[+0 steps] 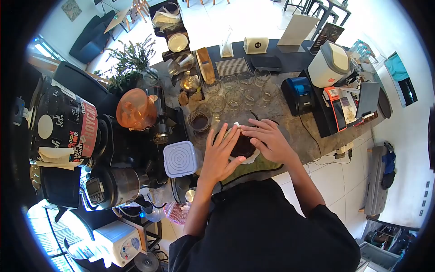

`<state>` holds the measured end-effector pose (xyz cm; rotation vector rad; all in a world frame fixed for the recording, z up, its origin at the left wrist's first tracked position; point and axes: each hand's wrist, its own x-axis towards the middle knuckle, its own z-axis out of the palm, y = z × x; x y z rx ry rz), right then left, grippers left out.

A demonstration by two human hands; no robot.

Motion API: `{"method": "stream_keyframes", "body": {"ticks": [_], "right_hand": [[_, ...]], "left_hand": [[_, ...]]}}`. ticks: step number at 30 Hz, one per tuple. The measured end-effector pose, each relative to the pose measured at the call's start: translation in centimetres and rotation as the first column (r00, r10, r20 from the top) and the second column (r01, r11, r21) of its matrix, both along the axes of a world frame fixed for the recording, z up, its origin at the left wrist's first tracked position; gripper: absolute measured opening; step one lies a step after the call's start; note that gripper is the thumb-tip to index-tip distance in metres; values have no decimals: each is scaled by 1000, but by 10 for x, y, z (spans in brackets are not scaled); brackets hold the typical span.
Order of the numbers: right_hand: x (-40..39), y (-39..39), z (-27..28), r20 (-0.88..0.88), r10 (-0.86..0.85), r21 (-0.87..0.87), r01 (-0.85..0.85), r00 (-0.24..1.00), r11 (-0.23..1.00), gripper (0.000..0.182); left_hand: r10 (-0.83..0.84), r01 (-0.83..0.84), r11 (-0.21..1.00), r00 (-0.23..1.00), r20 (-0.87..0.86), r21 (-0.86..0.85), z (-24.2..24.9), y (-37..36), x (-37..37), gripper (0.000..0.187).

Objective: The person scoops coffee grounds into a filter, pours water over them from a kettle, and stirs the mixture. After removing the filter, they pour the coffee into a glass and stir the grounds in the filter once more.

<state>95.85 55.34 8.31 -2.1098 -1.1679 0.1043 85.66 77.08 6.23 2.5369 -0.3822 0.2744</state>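
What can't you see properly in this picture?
Head view only:
- The dark round thing on white paper is mostly covered by the left hand and right hand; what it is stays unclear.
- The contents of the clear glasses are too small to tell.
- The card reader screen is too small to read.

1. I wear a black shirt.
2. My sleeves are short and end above my elbows.
3. My arms are bare below them.
4. My left hand (220,155) and right hand (268,140) wear no gloves.
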Motion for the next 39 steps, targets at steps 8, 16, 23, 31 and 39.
{"method": "stream_keyframes", "body": {"ticks": [8, 16, 23, 31, 39], "right_hand": [[-4, 1, -5, 60, -67, -14, 68, 996, 998, 36], [-1, 2, -8, -39, -100, 38, 102, 994, 994, 35], [-1, 5, -10, -39, -138, 67, 141, 990, 988, 36], [1, 7, -8, -18, -139, 6, 139, 990, 990, 37], [0, 12, -10, 38, -155, 21, 155, 987, 988, 37]], "left_hand": [[11, -14, 993, 999, -31, -114, -6, 0, 0, 83], [78, -88, 916, 996, -40, -391, -17, -1, -4, 82], [105, -145, 843, 989, -105, -518, -33, 0, -10, 83], [81, -167, 612, 985, -149, -773, -44, -10, -10, 90], [123, -160, 783, 987, -102, -601, -28, -1, 11, 80]]}}
